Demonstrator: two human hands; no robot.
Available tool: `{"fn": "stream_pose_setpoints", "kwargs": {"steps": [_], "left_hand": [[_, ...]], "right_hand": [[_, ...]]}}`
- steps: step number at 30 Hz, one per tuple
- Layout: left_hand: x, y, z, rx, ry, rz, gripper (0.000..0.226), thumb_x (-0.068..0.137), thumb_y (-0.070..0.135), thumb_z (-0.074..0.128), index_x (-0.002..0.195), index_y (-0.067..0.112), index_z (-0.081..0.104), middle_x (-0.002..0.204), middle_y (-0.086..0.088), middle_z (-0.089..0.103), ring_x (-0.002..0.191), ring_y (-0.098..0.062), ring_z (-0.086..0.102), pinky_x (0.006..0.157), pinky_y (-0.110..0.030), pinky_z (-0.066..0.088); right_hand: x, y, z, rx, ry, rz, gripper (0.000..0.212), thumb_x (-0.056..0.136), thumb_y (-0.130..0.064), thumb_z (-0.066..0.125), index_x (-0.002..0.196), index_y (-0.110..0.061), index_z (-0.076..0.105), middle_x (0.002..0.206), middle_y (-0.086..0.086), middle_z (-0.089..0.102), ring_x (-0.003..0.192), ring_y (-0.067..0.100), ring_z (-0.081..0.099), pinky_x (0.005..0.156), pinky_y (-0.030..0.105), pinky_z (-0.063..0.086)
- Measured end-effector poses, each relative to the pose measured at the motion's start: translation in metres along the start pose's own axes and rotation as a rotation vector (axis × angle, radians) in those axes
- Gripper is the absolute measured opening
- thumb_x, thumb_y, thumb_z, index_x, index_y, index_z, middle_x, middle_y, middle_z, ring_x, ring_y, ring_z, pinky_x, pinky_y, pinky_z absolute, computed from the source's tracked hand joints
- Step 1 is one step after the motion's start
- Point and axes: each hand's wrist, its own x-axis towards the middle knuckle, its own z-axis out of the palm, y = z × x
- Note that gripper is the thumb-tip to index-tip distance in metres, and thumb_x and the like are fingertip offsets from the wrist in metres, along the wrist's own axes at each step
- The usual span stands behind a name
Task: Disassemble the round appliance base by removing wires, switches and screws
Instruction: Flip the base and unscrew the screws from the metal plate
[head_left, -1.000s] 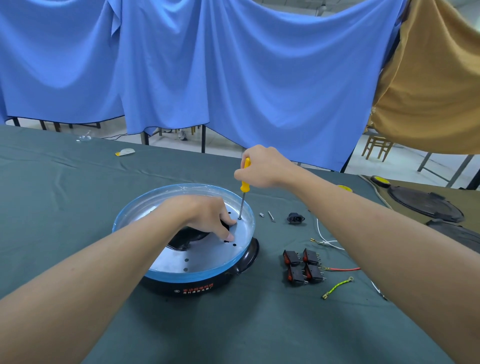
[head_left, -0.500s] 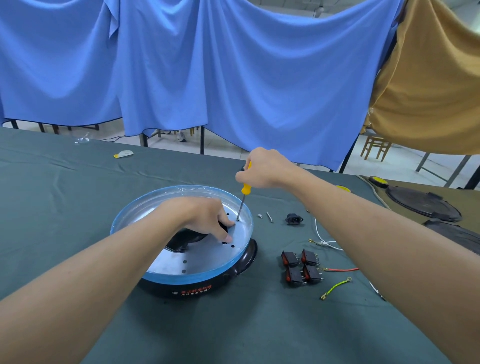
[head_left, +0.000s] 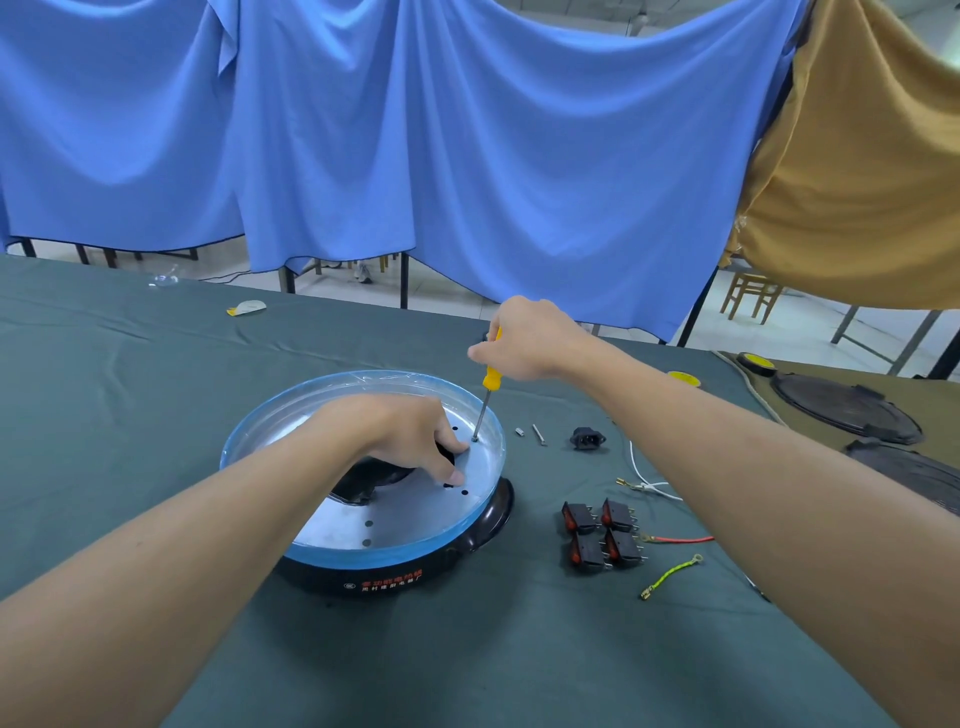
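Fingers of right hand wrapped round yellow screwdriver, tip on round appliance base; left hand gripping black hub.

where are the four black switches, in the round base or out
Out: the four black red-buttoned switches lie clustered on the dark green table cloth, beside the round black appliance base, not touching it.

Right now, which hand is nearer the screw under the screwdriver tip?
Left. The left hand holds the round appliance base, its fingers just beside the screw. The right hand grips the screwdriver handle higher up, above the screw.
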Motion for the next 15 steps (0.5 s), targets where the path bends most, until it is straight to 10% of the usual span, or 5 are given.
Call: {"fn": "stream_pose_setpoints", "kwargs": {"steps": [4,11,15], "left_hand": [[0.0009,-0.0006,-0.0003,-0.003,0.0,0.003,0.042,0.087,0.051,0.066,0.127,0.039,0.065,0.118,0.009,0.059,0.121,-0.021,0.054,0.097,-0.032,0.039],[0.002,-0.0019,0.0006,-0.005,0.006,0.018,0.04,0.087,0.05,0.066,0.126,0.038,0.066,0.108,0.01,0.052,0.12,-0.022,0.055,0.096,-0.031,0.04],[0.0021,-0.0027,0.0004,-0.01,0.006,0.013,0.042,0.086,0.051,0.067,0.126,0.038,0.066,0.107,0.012,0.052,0.121,-0.021,0.055,0.099,-0.032,0.04]], "right_hand": [[-0.0014,-0.0009,-0.0031,0.066,-0.031,0.001,0.037,0.078,-0.018,0.061,0.107,0.004,0.064,0.075,0.006,0.049,0.07,0.024,0.039,0.061,0.03,0.033],[-0.0006,0.0017,-0.0007,0.01,0.01,-0.008,0.039,0.087,-0.04,0.059,0.066,-0.011,0.045,0.06,0.002,0.042,0.062,0.025,0.04,0.056,0.03,0.033],[-0.005,-0.0023,-0.005,0.047,-0.028,-0.042,0.029,0.082,-0.023,0.057,0.097,0.0,0.068,0.069,0.007,0.056,0.066,0.024,0.046,0.057,0.03,0.039]]}}
